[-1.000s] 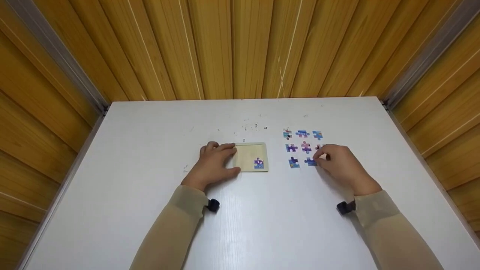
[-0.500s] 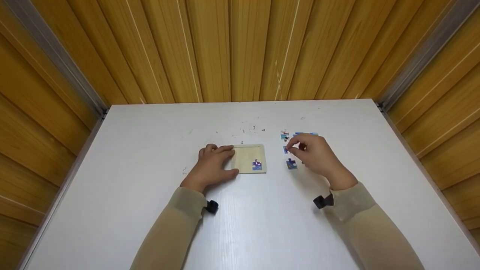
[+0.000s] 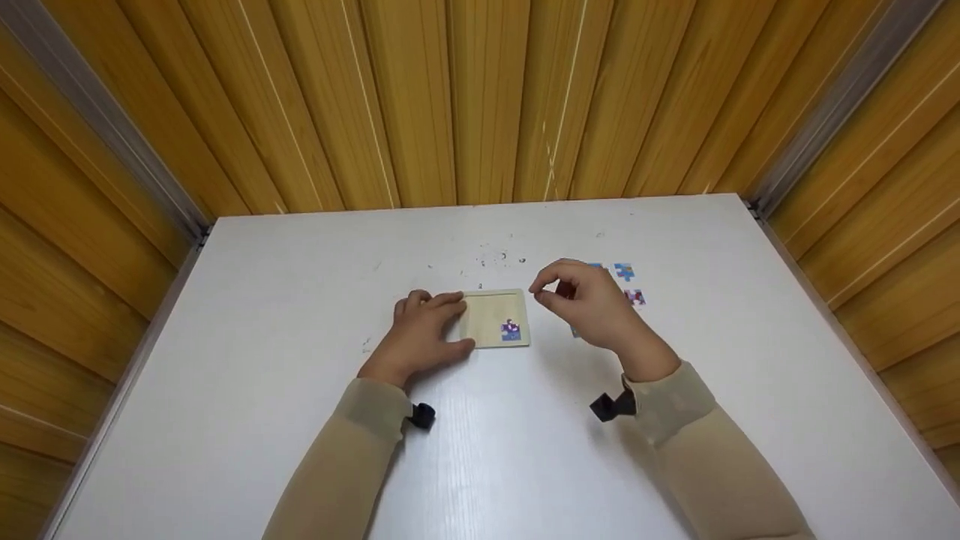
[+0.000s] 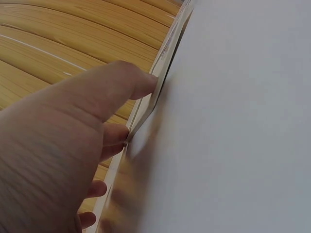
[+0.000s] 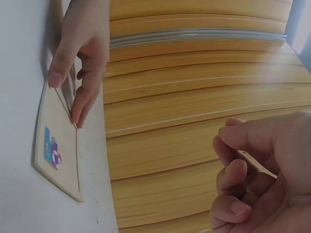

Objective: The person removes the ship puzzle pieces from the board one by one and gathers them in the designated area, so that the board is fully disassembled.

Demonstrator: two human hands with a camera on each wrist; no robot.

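Note:
A small square wooden puzzle tray point(image 3: 487, 307) lies on the white table, one purple-and-blue puzzle piece point(image 3: 511, 331) in its lower right corner. My left hand point(image 3: 424, 330) steadies the tray's left side, thumb at the near edge and fingers at the far edge. Just right of the tray is my right hand point(image 3: 592, 307), thumb tip and forefinger tip together, the other fingers curled in the right wrist view. I cannot tell whether a puzzle piece is between those tips. Beyond and under this hand show loose puzzle pieces point(image 3: 624, 271), several of them hidden by it.
Small dark marks point(image 3: 503, 256) dot the table point(image 3: 480, 450) behind the tray. Wood-patterned panels point(image 3: 420, 105) rise past the far edge and at both sides. Each wrist wears a black camera mount point(image 3: 613, 406).
My right hand has moved left from the lower row of loose puzzle pieces to beside the tray, fingertips together. The left hand has stayed on the tray.

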